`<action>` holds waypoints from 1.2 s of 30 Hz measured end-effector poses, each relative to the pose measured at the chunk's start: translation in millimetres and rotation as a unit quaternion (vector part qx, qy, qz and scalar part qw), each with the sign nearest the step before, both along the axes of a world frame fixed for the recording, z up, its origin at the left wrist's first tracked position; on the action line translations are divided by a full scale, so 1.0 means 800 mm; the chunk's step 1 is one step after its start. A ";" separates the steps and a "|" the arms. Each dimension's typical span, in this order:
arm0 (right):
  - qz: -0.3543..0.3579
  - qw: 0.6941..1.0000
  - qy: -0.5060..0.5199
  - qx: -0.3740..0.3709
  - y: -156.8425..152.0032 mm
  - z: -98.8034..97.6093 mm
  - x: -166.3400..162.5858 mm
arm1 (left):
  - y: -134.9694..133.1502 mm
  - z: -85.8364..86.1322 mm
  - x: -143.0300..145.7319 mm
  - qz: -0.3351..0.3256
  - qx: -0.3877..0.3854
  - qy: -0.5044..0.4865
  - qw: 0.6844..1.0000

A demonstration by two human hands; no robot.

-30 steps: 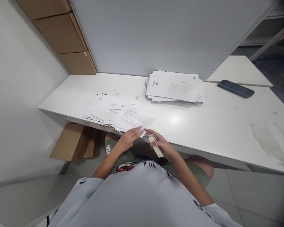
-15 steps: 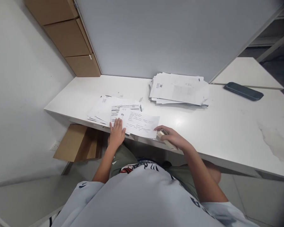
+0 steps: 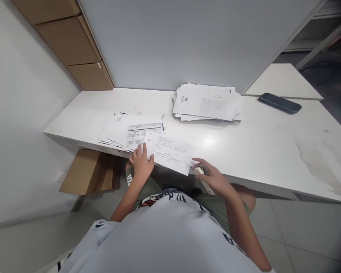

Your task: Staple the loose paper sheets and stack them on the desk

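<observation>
A printed white sheet [image 3: 170,151] lies tilted across the desk's front edge, its lower right part sticking out past it. My left hand [image 3: 140,161] is at the sheet's left end, fingers spread and pressing on top of it. In my right hand [image 3: 213,178] is a cream-coloured stapler [image 3: 205,182] with a dark metal part, partly hidden by my fingers. The right index fingertip is by the sheet's right edge; whether it touches cannot be made out. Left of the sheet, another printed form [image 3: 143,131] rests on several loose white papers [image 3: 112,131].
On the white desk [image 3: 244,148], a thick stack of papers [image 3: 207,102] stands near the back panel. A dark phone [image 3: 280,103] lies to its right. Cardboard boxes [image 3: 86,76] are stacked at the back left, and an open carton [image 3: 81,170] sits below the desk's left end.
The sheet has turned clockwise, its right end swinging down towards me over the desk edge. My right hand with the stapler has moved slightly closer to me. The whole view has shifted a little.
</observation>
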State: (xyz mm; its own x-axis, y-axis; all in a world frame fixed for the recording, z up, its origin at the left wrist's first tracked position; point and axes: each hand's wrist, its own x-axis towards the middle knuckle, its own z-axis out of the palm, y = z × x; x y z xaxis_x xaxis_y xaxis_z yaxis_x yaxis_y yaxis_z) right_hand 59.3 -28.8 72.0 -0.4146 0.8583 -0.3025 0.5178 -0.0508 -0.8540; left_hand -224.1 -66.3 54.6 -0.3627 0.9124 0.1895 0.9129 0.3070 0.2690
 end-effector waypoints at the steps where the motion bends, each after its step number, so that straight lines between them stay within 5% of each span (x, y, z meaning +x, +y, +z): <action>1: -0.011 1.000 0.004 -0.008 -0.008 -0.007 0.005 | -0.001 0.001 0.005 0.000 -0.012 0.007 1.000; 5: -0.045 0.998 0.039 -0.022 -0.035 -0.033 0.016 | -0.007 0.001 0.026 -0.047 -0.028 -0.018 0.998; 9: -0.121 0.989 0.081 -0.019 -0.046 -0.041 0.017 | -0.008 -0.002 0.044 -0.074 -0.002 -0.143 0.987; 15: -0.157 0.980 0.122 -0.017 -0.046 -0.025 0.027 | 0.006 -0.009 0.054 -0.123 0.050 -0.427 0.894; 19: -0.162 0.982 0.099 0.007 -0.040 -0.010 0.037 | 0.030 -0.012 0.064 -0.147 0.026 -0.523 0.839; 22: -0.213 0.969 0.092 0.084 -0.030 -0.004 0.047 | 0.050 -0.012 0.077 -0.163 0.077 -0.518 0.836; 28: -0.274 0.945 0.069 0.162 -0.008 -0.023 0.055 | 0.074 -0.023 0.088 -0.213 0.081 -0.409 0.883; 32: -0.243 0.952 0.046 0.182 -0.006 -0.023 0.041 | 0.077 -0.030 0.091 -0.248 0.120 -0.417 0.866; 36: -0.246 0.921 0.030 0.300 -0.007 -0.002 0.034 | 0.083 -0.028 0.100 -0.243 0.202 -0.431 0.845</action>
